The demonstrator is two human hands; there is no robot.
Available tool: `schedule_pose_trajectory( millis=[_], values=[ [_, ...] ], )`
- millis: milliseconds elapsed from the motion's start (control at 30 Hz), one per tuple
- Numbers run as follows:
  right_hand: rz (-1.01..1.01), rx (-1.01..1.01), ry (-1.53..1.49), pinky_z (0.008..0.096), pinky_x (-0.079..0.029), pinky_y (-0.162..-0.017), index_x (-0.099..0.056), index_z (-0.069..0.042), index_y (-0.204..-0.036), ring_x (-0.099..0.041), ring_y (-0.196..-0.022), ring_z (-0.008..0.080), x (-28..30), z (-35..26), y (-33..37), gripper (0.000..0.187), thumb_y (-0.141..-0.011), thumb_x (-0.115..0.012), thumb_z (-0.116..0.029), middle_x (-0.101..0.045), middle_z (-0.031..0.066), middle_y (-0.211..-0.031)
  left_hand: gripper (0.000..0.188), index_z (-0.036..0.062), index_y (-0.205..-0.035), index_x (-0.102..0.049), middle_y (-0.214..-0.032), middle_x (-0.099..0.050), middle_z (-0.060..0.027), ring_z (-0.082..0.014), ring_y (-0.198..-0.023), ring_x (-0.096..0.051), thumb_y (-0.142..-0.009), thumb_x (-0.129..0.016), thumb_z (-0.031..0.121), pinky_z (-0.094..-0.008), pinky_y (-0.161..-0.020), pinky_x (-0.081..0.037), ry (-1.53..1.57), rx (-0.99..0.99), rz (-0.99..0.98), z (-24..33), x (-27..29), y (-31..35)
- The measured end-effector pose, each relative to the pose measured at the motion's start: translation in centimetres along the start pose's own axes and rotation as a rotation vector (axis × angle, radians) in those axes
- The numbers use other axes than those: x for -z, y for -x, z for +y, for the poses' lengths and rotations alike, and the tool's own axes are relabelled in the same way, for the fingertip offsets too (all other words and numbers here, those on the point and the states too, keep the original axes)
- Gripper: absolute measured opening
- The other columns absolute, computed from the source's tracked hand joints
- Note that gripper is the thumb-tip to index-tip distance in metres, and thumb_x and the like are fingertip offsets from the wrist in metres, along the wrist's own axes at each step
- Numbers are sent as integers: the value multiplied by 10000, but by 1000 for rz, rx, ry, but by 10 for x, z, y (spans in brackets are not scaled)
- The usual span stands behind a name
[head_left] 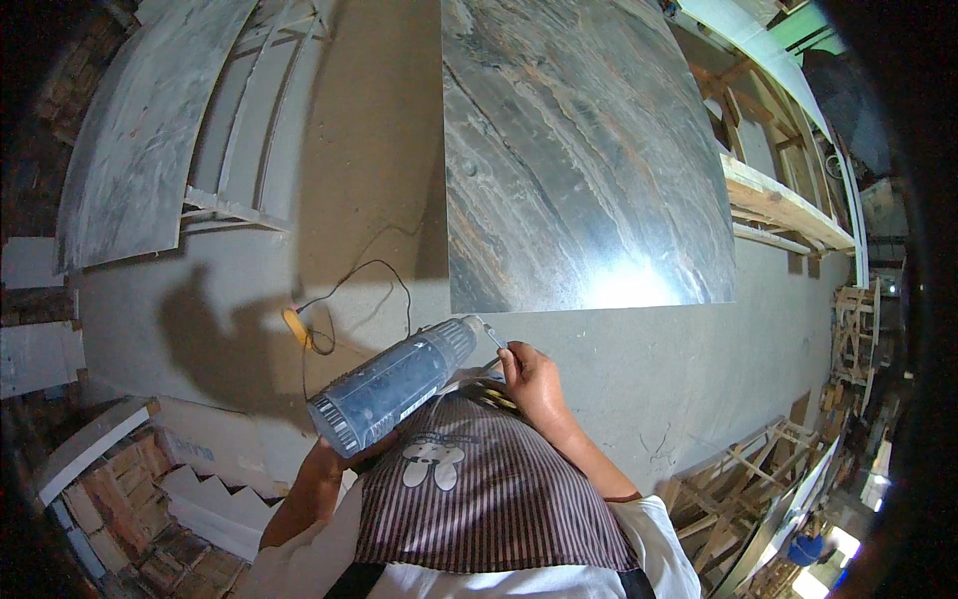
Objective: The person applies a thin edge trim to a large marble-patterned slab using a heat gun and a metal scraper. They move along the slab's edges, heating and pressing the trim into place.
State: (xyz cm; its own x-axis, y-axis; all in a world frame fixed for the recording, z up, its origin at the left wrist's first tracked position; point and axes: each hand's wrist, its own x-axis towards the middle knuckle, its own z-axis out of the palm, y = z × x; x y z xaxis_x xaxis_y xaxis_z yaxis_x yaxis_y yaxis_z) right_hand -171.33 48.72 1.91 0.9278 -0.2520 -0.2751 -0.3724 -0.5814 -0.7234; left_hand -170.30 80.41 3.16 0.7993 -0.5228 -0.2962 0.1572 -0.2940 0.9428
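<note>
A dusty blue-grey heat gun (394, 387) is held in front of my striped apron, its metal nozzle (471, 325) pointing up and to the right. My left hand (334, 461) is mostly hidden beneath the gun's body; the gun rests in its grip, though the fingers do not show. My right hand (534, 379) is closed, pinching a thin metal tool (495, 337) whose tip reaches the nozzle's mouth. Its exact kind is too small to tell. Just beyond the nozzle lies the near edge of a glossy grey marble-patterned sheet (589, 150).
A dark cord runs over the concrete floor (639, 389) past a yellow-orange object (295, 325). Another grey sheet (150, 130) lies on a frame at the left. Wooden framing (788, 205) stands at the right, and white boards (215, 509) and bricks are at the lower left.
</note>
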Motion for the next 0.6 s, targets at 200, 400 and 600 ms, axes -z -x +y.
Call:
schedule_pose_trajectory(
  millis=[200,400,600],
  values=[
    [41,59,13,418,-477,-594,-656,3,-949,-613,-642,365,2,8,0,197,-909,-632,-188,-628,209,-722,649,79,-1310,-516,-1254,-606,-98,-227,-1137,-580,-736,-815,123,-379,-977,-469,2,10,3,2,-6,-3],
    [44,73,20,395,-470,-561,-661,5,-970,-606,-589,331,4,14,-1,205,-913,-640,-190,-620,197,-688,644,78,-1308,-516,-1251,-606,-98,-227,-1135,-580,-739,-813,125,-380,-976,-470,5,20,13,6,-12,-5],
    [37,86,28,401,-479,-577,-659,17,-975,-614,-611,340,7,18,-2,218,-911,-644,-191,-626,205,-705,638,78,-1306,-517,-1249,-606,-98,-227,-1134,-581,-741,-810,127,-380,-974,-470,5,25,21,12,-19,-8]
  ],
)
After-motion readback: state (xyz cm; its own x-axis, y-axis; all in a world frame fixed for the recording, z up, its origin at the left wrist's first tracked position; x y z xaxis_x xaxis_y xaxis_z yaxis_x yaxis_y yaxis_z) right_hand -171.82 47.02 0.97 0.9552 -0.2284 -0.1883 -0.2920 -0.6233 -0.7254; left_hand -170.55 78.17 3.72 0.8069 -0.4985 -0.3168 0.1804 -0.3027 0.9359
